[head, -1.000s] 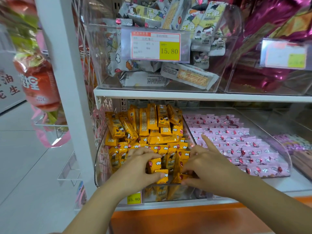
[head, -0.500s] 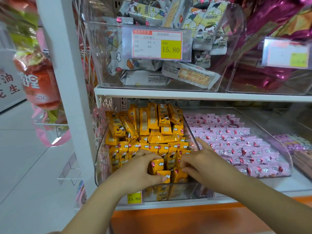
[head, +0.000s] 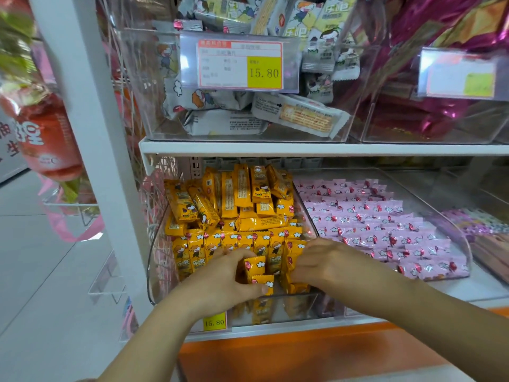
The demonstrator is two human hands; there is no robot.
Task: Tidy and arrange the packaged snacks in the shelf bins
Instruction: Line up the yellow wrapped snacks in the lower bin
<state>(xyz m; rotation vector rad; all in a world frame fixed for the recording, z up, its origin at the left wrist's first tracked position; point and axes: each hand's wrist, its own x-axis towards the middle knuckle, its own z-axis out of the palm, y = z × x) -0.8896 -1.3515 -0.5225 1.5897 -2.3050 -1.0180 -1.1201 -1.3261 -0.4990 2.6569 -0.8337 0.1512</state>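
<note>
A clear bin (head: pixel 154 271) on the lower shelf holds several yellow snack packs (head: pixel 237 205), some upright in rows, some piled at the back. My left hand (head: pixel 220 279) is inside the bin's front, its fingers and thumb curled round small yellow packs (head: pixel 257 267). My right hand (head: pixel 327 263) is beside it, fingers curled into the upright yellow packs at the bin's right side. The fingertips of both hands are partly hidden among the packs.
To the right, a clear bin (head: pixel 457 244) holds rows of pink snack packs (head: pixel 371 224). The upper shelf (head: pixel 303 148) carries a bin of white cartoon packs (head: pixel 220 122) with a 15.80 price tag (head: pixel 239 64). A white upright post (head: pixel 91 133) stands left.
My right hand has curled its extended finger in and moved left into the yellow packs. My left hand has stayed on the front packs. The camera has shifted slightly.
</note>
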